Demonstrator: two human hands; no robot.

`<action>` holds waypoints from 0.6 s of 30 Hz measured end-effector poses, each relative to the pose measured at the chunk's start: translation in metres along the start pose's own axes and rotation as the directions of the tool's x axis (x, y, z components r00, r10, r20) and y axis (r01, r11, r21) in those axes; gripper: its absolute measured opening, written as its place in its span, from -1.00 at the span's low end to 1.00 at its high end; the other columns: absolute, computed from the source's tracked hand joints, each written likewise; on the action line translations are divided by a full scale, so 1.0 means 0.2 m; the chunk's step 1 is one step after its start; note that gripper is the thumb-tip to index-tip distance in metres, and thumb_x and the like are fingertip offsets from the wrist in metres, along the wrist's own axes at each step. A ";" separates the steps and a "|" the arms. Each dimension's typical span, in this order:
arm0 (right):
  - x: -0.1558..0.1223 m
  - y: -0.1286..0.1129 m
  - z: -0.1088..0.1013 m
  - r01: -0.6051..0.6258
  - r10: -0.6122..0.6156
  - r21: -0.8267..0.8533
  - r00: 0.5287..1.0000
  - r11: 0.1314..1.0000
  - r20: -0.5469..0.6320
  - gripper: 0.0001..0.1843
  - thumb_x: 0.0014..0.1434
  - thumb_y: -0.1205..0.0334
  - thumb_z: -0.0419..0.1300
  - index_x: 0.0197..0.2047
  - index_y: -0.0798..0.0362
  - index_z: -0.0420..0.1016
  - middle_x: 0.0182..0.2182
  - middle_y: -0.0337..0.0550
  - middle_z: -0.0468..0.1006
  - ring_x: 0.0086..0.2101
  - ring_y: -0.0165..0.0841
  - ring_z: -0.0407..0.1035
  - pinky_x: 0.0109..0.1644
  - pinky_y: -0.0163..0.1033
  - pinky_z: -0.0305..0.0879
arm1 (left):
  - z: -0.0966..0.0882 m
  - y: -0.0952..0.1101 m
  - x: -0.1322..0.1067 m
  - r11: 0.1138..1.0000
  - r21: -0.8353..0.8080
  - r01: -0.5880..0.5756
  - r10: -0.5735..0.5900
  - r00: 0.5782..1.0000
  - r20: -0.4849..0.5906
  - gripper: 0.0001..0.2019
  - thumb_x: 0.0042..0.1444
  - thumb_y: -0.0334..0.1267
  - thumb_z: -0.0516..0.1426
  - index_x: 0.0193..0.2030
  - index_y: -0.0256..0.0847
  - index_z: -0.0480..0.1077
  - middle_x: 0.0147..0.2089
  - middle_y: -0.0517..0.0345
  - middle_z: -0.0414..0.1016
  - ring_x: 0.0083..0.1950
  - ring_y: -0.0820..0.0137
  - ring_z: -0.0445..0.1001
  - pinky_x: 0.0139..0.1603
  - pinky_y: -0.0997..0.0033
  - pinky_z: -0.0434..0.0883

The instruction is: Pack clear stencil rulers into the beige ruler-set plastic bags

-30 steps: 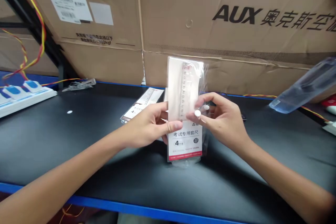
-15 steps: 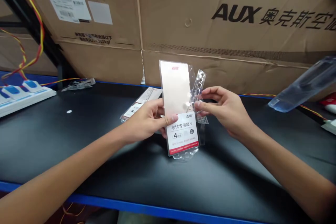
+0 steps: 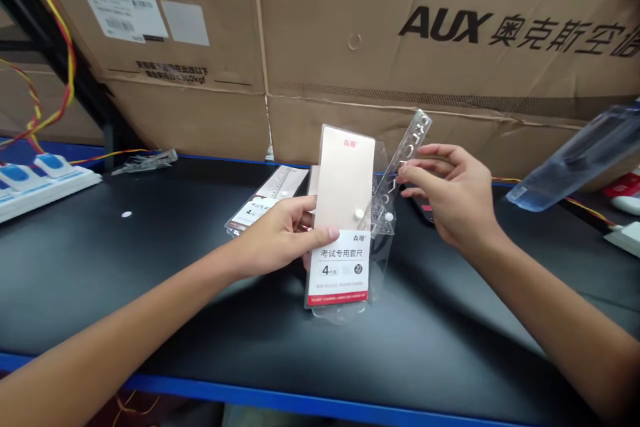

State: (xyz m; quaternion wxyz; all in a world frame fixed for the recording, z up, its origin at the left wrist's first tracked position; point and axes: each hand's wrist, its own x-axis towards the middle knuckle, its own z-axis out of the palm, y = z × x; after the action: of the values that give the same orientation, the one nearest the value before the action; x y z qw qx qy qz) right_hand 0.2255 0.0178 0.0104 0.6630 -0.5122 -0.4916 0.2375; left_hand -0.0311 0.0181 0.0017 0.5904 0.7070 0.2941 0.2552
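Your left hand (image 3: 280,240) clasps the ruler-set packet (image 3: 340,267) upright above the black bench (image 3: 100,280); your right hand (image 3: 453,197), fingers curled, appears to pinch a clear stencil ruler (image 3: 404,153).

aux cardboard cartons (image 3: 400,60) behind black workbench (image 3: 125,280)
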 end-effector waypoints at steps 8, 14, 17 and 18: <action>0.13 0.08 -0.09 0.014 -0.004 0.081 0.992 0.997 -0.128 -0.64 -0.08 0.29 0.47 -0.21 -0.02 0.49 -0.38 -0.22 0.62 -0.37 -0.33 0.53 -0.20 -0.21 0.52 | -0.02 0.03 0.00 0.998 -0.053 0.042 -0.046 0.995 -0.086 -0.67 0.16 -0.16 0.26 0.01 -0.27 0.48 -0.11 -0.04 0.65 -0.10 0.13 0.64 -0.12 0.19 0.57; 0.16 0.14 -0.12 -0.030 0.029 -0.005 0.998 1.000 -0.064 -0.72 -0.08 0.25 0.47 -0.27 0.03 0.53 -0.40 -0.19 0.62 -0.38 -0.33 0.53 -0.20 -0.21 0.53 | -0.03 0.03 0.00 0.995 -0.093 0.048 -0.061 0.988 -0.142 -0.64 0.10 -0.17 0.31 0.02 -0.26 0.50 -0.13 0.00 0.67 -0.14 0.15 0.64 -0.17 0.21 0.58; 0.13 0.19 -0.10 -0.066 0.088 -0.169 0.988 0.983 0.129 -0.73 -0.09 0.22 0.48 -0.29 0.07 0.59 -0.41 -0.11 0.66 -0.40 -0.26 0.54 -0.21 -0.12 0.55 | -0.04 0.04 0.00 0.993 -0.106 0.061 -0.078 0.983 -0.163 -0.64 0.09 -0.17 0.32 0.00 -0.27 0.51 -0.16 0.00 0.67 -0.14 0.16 0.65 -0.16 0.21 0.58; 0.12 0.21 -0.10 -0.056 0.096 -0.225 0.980 0.973 0.172 -0.74 -0.06 0.21 0.46 -0.27 0.07 0.60 -0.39 -0.09 0.66 -0.37 -0.23 0.56 -0.18 -0.09 0.55 | -0.04 0.04 0.00 0.992 -0.107 0.066 -0.083 0.982 -0.169 -0.64 0.09 -0.17 0.32 0.00 -0.27 0.51 -0.16 0.01 0.67 -0.15 0.17 0.65 -0.16 0.22 0.58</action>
State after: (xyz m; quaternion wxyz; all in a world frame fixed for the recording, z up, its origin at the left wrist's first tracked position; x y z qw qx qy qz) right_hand 0.2611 0.0449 -0.0177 0.5452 -0.5767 -0.5532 0.2531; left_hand -0.0356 0.0222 0.0109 0.6067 0.6400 0.3572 0.3077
